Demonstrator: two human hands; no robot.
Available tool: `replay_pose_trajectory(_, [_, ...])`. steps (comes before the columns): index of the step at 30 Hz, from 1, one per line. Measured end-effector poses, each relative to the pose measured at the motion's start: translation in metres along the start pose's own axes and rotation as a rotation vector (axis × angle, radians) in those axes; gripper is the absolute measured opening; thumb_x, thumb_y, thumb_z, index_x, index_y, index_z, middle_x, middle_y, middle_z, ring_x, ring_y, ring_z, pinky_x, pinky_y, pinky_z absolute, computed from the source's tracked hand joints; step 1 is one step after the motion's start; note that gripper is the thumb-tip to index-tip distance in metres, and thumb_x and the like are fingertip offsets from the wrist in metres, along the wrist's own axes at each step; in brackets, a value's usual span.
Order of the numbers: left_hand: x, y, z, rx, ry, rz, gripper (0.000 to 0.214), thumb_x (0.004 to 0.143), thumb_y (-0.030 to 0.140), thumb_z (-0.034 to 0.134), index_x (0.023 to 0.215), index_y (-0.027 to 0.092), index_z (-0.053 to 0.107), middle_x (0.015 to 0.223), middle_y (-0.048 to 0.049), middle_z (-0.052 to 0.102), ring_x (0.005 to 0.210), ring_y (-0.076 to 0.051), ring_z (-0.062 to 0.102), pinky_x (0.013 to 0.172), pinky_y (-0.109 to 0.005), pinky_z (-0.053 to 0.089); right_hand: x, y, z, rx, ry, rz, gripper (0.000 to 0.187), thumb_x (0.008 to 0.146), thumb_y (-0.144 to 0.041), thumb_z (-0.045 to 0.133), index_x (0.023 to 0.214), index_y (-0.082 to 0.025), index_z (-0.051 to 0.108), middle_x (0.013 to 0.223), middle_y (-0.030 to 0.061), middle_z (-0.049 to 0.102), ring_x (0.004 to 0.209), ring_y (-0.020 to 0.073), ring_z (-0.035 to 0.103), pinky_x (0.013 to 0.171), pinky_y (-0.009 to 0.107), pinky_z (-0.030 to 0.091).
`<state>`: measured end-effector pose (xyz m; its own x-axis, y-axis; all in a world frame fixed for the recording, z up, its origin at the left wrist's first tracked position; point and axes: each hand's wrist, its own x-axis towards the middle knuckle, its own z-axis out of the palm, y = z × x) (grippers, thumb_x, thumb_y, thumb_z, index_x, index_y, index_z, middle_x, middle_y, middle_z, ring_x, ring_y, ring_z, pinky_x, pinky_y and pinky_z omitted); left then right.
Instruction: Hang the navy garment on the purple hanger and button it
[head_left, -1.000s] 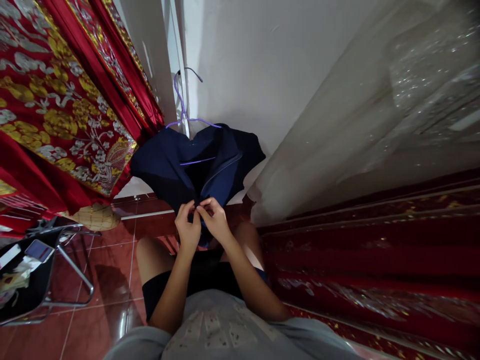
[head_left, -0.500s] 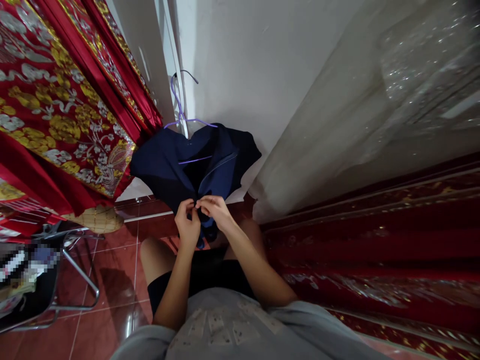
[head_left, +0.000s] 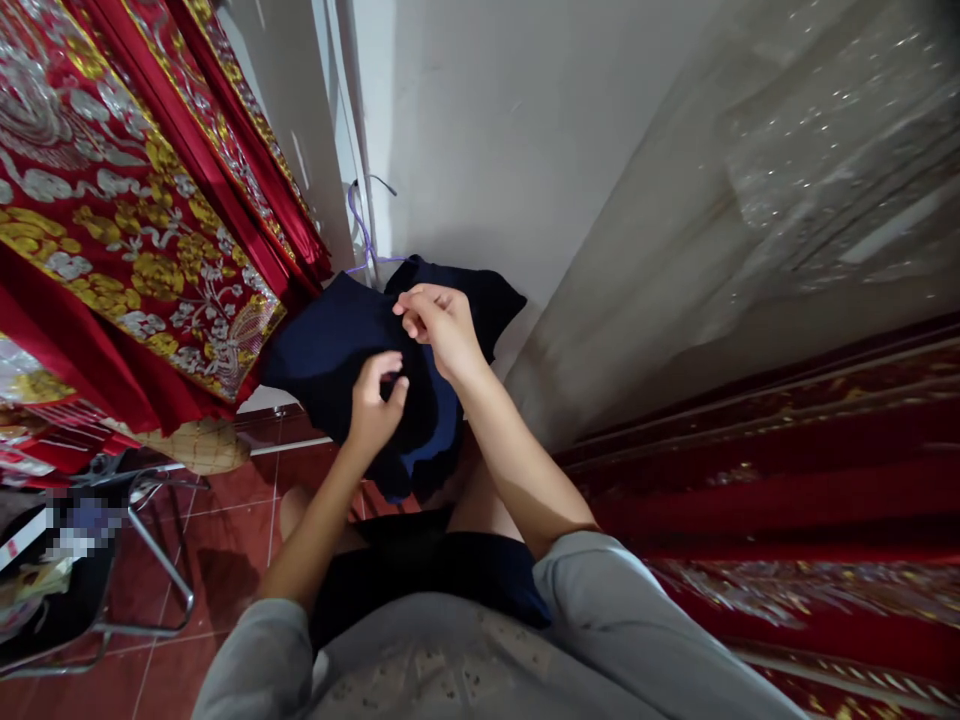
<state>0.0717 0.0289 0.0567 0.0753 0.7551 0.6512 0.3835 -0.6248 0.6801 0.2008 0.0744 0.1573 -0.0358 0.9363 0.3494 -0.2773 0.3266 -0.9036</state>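
Observation:
A dark navy zip-up jacket (head_left: 319, 345) hangs in front of me on a purple hanger (head_left: 367, 250), its front drawn together up to the neck. At the collar, my right hand (head_left: 439, 325) is closed in a pinch at the top of the zipper; the pull itself is hidden by the fingers. Lower down, my left hand (head_left: 377, 400) hovers before the jacket front with thumb and fingers curved apart, holding nothing.
Red cloth with gold and silver embroidery (head_left: 150, 230) hangs at left. Below it stands a black chair with metal legs (head_left: 161, 560), things piled on its seat. Clear plastic sheeting (head_left: 660, 240) and red fabric (head_left: 750, 480) line the right side. The floor is red tile (head_left: 247, 530).
My right hand has moved up the jacket front to the collar, and the open neckline has closed. My left hand has come away from the right one and opened.

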Motion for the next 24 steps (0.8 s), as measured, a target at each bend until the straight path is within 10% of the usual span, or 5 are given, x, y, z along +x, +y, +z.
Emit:
replay_pose_trajectory(7, [0.083,0.043,-0.045,0.184,-0.083,0.196,0.022,0.105,0.031,0.051,0.115,0.018,0.067,0.105,-0.0053,0.07,0.093,-0.015,0.068,0.086,-0.028,0.053,-0.011,0.001,-0.008,-0.116,-0.029,-0.061,0.026,0.09,-0.03,0.063,0.068,-0.018,0.062,0.05,-0.0047,0.05,0.047,0.0066,0.041,0.052,0.022,0.033])
replay_pose_trajectory(17, [0.086,0.052,-0.046,0.346,0.02,0.252,0.03,0.11,0.037,0.04,0.106,0.016,0.062,0.1,-0.0049,0.064,0.094,-0.015,0.063,0.091,-0.028,0.05,-0.018,0.078,-0.024,-0.506,0.058,-0.038,0.022,0.082,-0.021,0.062,0.061,-0.021,0.053,0.055,-0.0023,0.052,0.052,0.011,0.042,0.055,0.028,0.03])
replay_pose_trajectory(22, [0.097,-0.009,-0.102,0.123,0.442,0.021,0.036,0.105,0.05,0.05,0.109,0.016,0.06,0.094,-0.0018,0.062,0.088,-0.012,0.06,0.088,-0.031,0.051,-0.054,0.111,-0.019,-0.288,-0.042,0.118,0.028,0.083,-0.035,0.06,0.061,-0.023,0.048,0.051,-0.0041,0.046,0.049,0.0108,0.04,0.052,0.026,0.028])
replay_pose_trajectory(24, [0.082,-0.048,-0.123,0.076,0.451,-0.066,0.04,0.11,0.05,0.03,0.111,0.02,0.056,0.079,0.0005,0.057,0.072,-0.011,0.056,0.076,-0.032,0.051,-0.071,0.111,-0.01,-0.183,-0.066,0.14,0.028,0.083,-0.036,0.059,0.062,-0.023,0.048,0.051,-0.0048,0.046,0.049,0.0103,0.039,0.052,0.026,0.028])
